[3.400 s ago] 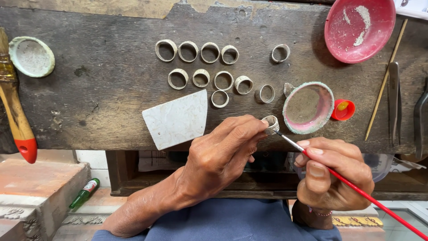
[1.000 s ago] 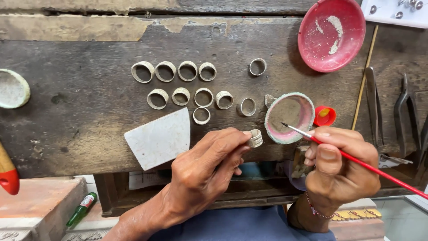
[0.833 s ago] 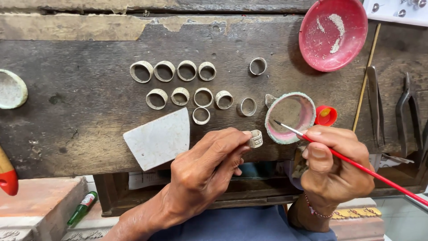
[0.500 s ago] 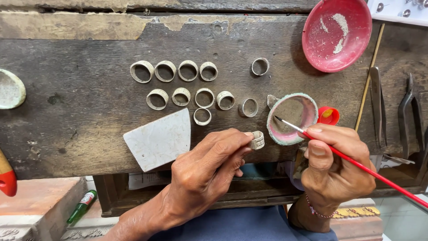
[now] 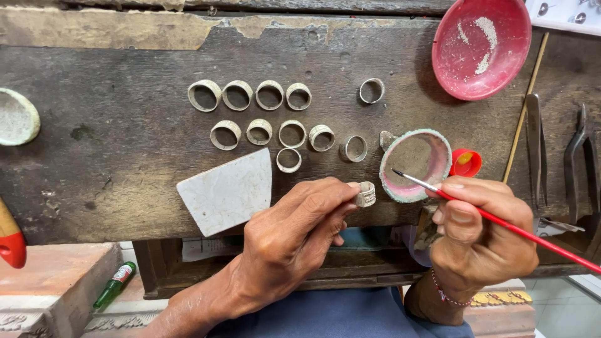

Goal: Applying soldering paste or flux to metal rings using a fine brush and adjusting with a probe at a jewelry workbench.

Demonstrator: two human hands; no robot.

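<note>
You've got that big worn wooden bench [image 5: 113, 138] filling most of the view, dark and pitted, with a pale chipped strip along the top edge. Up in the far right corner sits a red bowl [image 5: 501, 69] with a dusting of white powder inside. Below it, near your right hand, there's a smaller round dish [image 5: 438, 145], pinkish inside with a crusty pale rim. A flat grey shard of tile [image 5: 228, 191] lies just left of your left hand.

Your left hand [image 5: 294, 235] is pinching a small metal ring [image 5: 365, 194] between thumb and fingertips, held right at the bench's front edge, just beside the dish. Your right hand [image 5: 479, 235] is closed around a thin red-handled brush [image 5: 501, 224], pencil style, with the tip poking over the inside of the dish.

The rest of the rings [image 5: 275, 116] are lined up in rows on the bench, well apart from the one you're holding. A little red cap [image 5: 466, 163] sits touching the dish's right side. Pliers [image 5: 579, 159] and a thin stick [image 5: 526, 106] rest on the far right.
</note>
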